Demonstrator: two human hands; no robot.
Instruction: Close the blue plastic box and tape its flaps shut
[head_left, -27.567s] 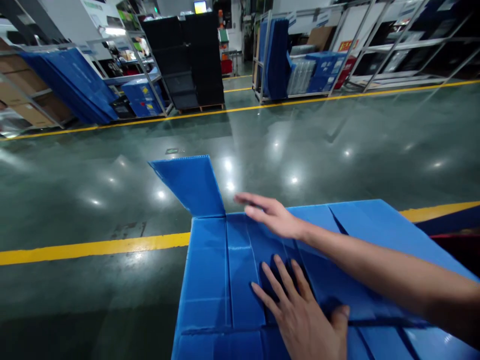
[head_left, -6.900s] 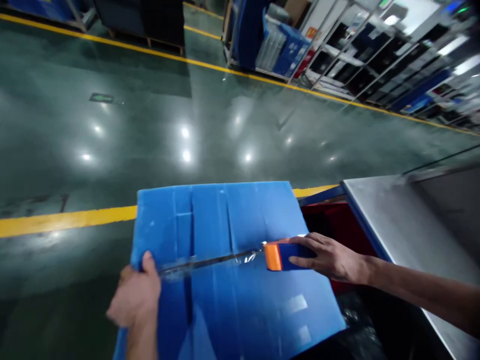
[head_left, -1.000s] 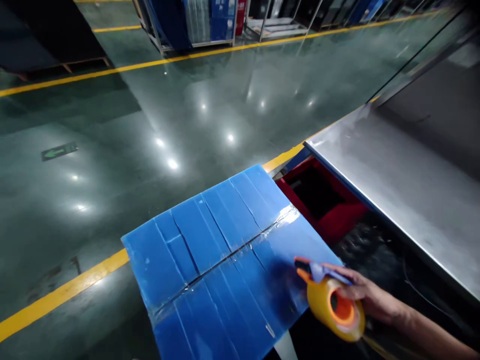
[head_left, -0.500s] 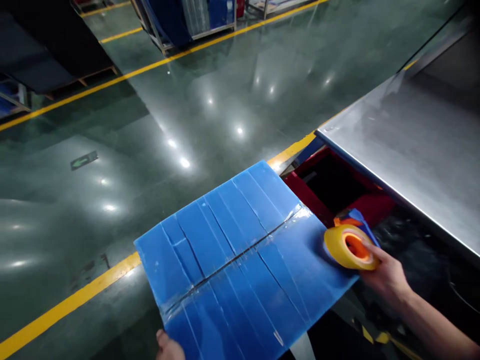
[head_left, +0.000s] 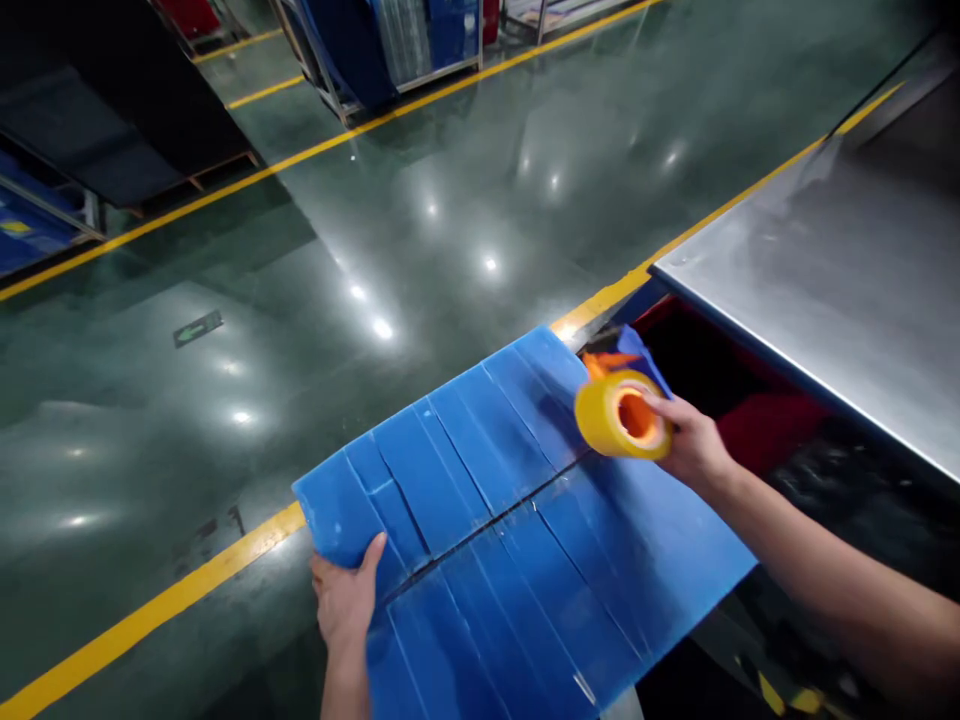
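Note:
A blue panel (head_left: pixel 480 480) with a dark seam along its middle and clear tape strips across it lies in front of me. My left hand (head_left: pixel 347 590) grips its left edge, the thumb on top and the other fingers at the rim. Above the panel's far right corner, my right hand (head_left: pixel 686 430) holds a tape dispenser with a yellow roll (head_left: pixel 600 415), an orange core and a blue and orange frame. The roll hides part of the panel's right edge and the end of the seam.
A metal table (head_left: pixel 840 270) stands at the right, with a red bin (head_left: pixel 772 420) below its edge. Racks with blue sheets (head_left: pixel 442 35) and a dark stack (head_left: pixel 97 90) stand at the back. Yellow lines cross the green floor (head_left: pixel 375 220).
My left hand has moved up along the panel's left edge. My right hand has carried the tape dispenser up and left to the far right corner. The view has shifted slightly.

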